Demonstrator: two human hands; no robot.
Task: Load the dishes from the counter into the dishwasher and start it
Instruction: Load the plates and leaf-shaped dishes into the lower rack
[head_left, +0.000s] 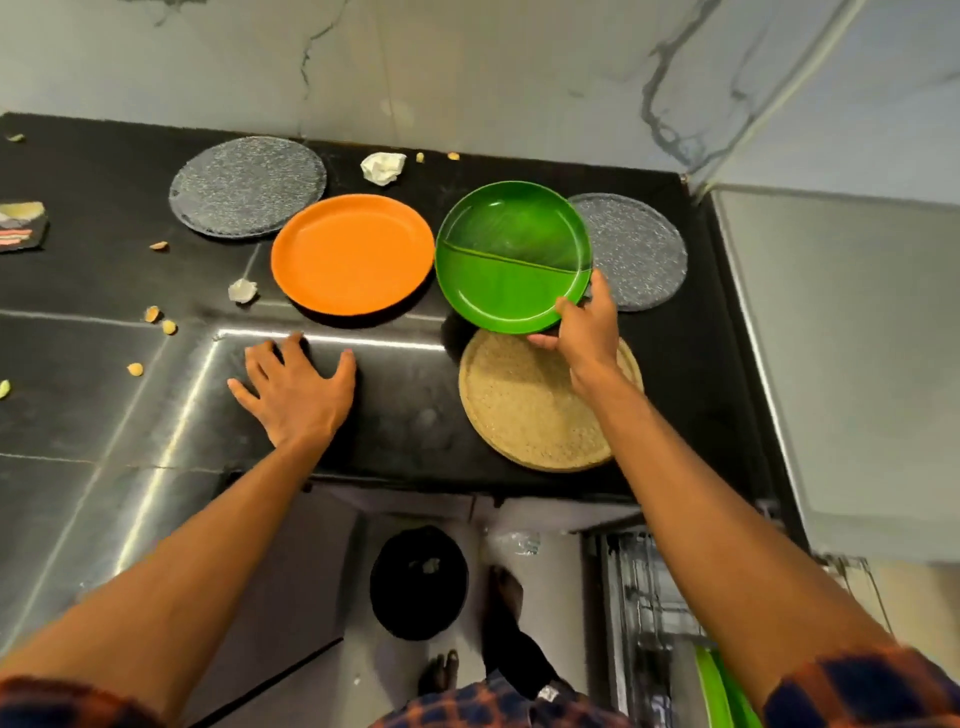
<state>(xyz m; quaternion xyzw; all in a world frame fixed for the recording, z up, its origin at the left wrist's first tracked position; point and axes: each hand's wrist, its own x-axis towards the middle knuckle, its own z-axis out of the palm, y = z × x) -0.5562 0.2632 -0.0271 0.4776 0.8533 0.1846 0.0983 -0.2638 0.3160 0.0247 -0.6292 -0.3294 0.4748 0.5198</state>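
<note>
Past checked sleeves, the green plate is gripped by the right hand, nearer the dishwasher rack below; the left hand is spread flat.

Open counter lay between left hand and tan plate. Further back, orange plate and green plate nearly met, only a slim gap. A paper wad sat behind them by the wall.

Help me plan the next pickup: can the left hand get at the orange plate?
Probably yes. The left hand rests open on the counter just short of the orange plate, nothing lying between them.
</note>
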